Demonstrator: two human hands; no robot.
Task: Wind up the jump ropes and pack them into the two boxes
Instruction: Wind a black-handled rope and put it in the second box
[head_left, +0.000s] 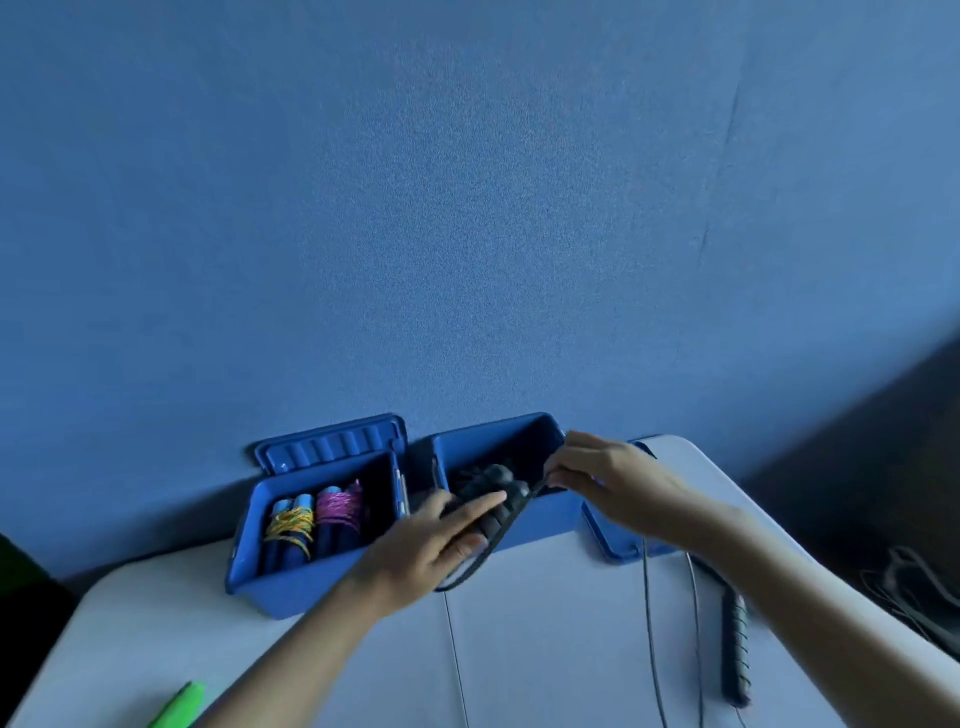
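Observation:
Two open blue boxes stand at the table's far edge against the blue wall. The left box (249, 551) holds two wound jump ropes, one with yellow cord (291, 522) and one with pink cord (340, 506). My left hand (441, 535) grips the paired black handles of a black jump rope (493, 501) over the front rim of the right box (540, 525). My right hand (608, 478) pinches that rope's black cord (511, 525) just right of the handles. A loop of the cord hangs below my left hand.
Another black rope handle (736, 654) lies on the white table (545, 649) at the right, with thin cords (649, 623) running toward me. A green handle (179, 706) shows at the bottom left. A blue lid (332, 444) leans behind the left box; another lid (613, 535) lies right of the right box.

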